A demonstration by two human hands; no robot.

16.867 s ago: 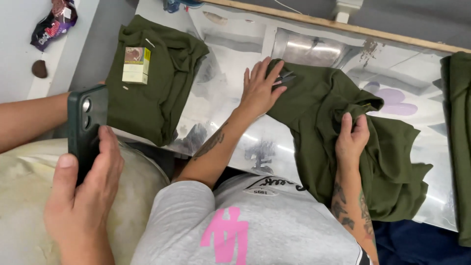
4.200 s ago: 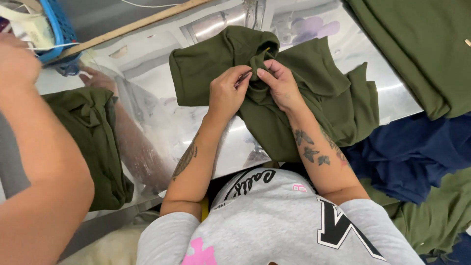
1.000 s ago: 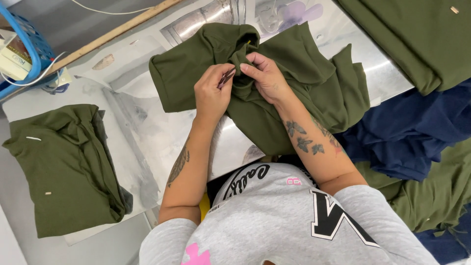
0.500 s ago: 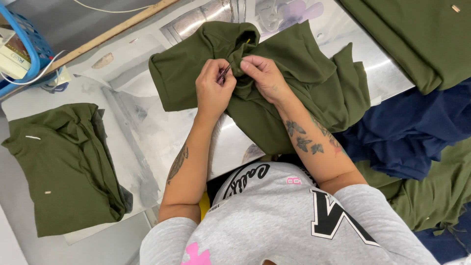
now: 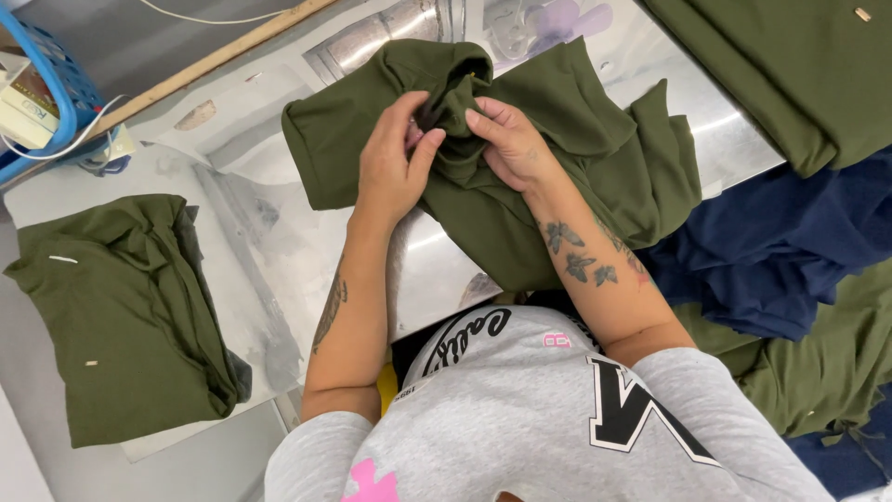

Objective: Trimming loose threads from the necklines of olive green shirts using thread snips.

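An olive green garment (image 5: 557,139) lies spread on a shiny metal table (image 5: 279,232). My left hand (image 5: 395,163) pinches the bunched fabric near the garment's collar, thumb and fingers closed on the cloth. My right hand (image 5: 506,139) grips the same fold from the other side, fingertips nearly meeting the left hand's. Both tattooed forearms reach forward over my grey printed shirt (image 5: 557,418).
A folded stack of olive garments (image 5: 121,316) lies at the left. More olive cloth (image 5: 799,65) sits at the top right, a navy blue garment (image 5: 780,251) at the right with olive cloth (image 5: 827,363) below it. A blue basket (image 5: 51,84) and a wooden strip (image 5: 214,60) stand top left.
The small dark item seen between my hands earlier is no longer visible. My fingers have closed tighter on the collar fold. The garment has barely shifted.
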